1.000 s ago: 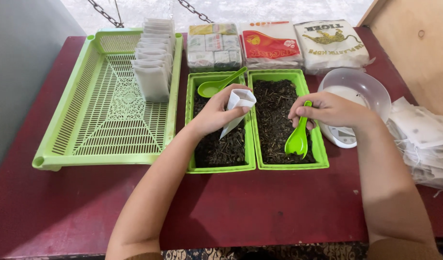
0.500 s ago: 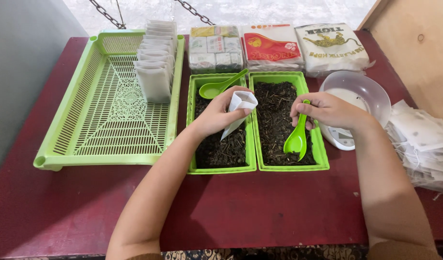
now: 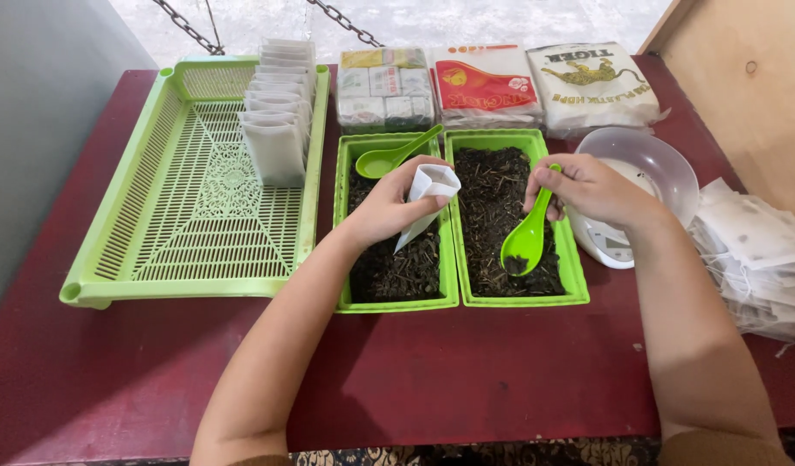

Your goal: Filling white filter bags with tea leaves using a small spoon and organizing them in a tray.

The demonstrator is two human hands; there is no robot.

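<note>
Dark red worktop [image 3: 501,380] carries a large green slatted tray [image 3: 199,224] at the left, with a row of white paper pouches [image 3: 277,129] standing in its far right corner. Beside it sit two green tubs of dark loose tea, the left tub [image 3: 396,259] and the right tub [image 3: 514,224], touching side by side. Sealed packets [image 3: 492,82] line the far edge, and a clear bowl on a white scale [image 3: 648,181] stands right of the tubs, a heap of filled pouches [image 3: 760,259] beyond it. Over the left tub, the left hand [image 3: 389,207] is closed around a white pouch [image 3: 428,194], its mouth seemingly open. The right hand [image 3: 592,190] grips a green scoop [image 3: 527,237], its bowl down in the right tub's tea. A second scoop [image 3: 393,158] rests across the left tub's far end. Bare worktop lies open toward the near edge.
</note>
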